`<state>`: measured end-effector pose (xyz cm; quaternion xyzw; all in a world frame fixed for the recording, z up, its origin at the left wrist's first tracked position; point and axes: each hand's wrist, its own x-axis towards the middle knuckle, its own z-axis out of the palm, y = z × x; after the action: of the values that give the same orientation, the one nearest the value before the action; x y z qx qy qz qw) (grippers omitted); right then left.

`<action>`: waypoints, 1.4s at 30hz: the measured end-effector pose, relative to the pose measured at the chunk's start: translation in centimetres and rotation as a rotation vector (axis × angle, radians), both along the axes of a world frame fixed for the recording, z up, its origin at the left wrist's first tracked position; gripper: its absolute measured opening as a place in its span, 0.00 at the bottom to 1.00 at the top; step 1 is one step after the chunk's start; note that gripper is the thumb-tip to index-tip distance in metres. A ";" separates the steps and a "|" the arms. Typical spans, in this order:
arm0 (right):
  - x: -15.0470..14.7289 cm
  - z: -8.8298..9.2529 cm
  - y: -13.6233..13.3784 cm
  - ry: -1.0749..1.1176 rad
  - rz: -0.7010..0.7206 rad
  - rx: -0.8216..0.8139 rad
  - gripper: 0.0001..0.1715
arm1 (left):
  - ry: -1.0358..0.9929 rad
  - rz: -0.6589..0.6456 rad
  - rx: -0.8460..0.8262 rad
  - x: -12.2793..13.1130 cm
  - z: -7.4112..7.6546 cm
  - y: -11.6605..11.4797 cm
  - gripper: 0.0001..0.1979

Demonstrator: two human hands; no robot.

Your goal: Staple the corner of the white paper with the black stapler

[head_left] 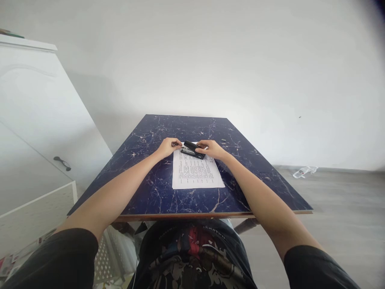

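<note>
One blue tabletop (144,196), white wall (210,60)

The print (195,170) on the paper (198,185) is too small for me to read, and the stapler (189,152) and the right hand (211,149) hide part of it. Whether the left hand (167,148) pinches something, I cannot tell, nor what the small grey piece (223,140) on the surface (150,196) is. The left edge of view cuts the white cabinet (33,104).

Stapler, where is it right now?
In the head view, the stapler is near the middle, over the far part of the printed paper, with the left hand and right hand on either side.
</note>
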<state>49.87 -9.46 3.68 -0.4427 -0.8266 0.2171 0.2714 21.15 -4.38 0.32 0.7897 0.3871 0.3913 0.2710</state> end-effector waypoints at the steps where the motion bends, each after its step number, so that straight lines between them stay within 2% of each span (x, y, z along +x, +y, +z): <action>1: 0.1 0.1 -0.1 -0.024 0.021 0.001 0.24 | -0.017 0.003 -0.005 0.0 0.0 -0.1 0.08; 7: -0.2 0.3 -0.5 -0.140 0.050 0.020 0.21 | -0.078 0.016 -0.035 -0.2 -0.1 -0.2 0.09; 24: -0.2 0.1 -0.3 -0.157 0.053 0.030 0.20 | 0.004 0.010 -0.026 -0.4 -0.8 0.6 0.09; 32: -0.2 0.2 -0.3 -0.166 0.051 0.014 0.21 | 0.060 -0.020 -0.028 -1.3 0.6 -0.3 0.08; 36: -0.2 0.3 -0.3 -0.168 0.052 0.023 0.20 | 0.059 0.006 0.010 -2.5 1.0 -0.4 0.06; 40: 0.2 0.5 -0.4 -0.160 0.074 0.042 0.22 | -0.038 0.118 -0.116 -2.9 1.1 -0.7 0.15; 42: 0.4 0.7 -0.4 -0.178 0.086 0.038 0.26 | -0.055 0.189 -0.172 -2.6 1.1 -1.2 0.16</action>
<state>50.28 -9.82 4.39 -0.4191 -0.8696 0.1725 0.1958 18.58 -5.57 1.47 0.7124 0.4845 0.4020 0.3101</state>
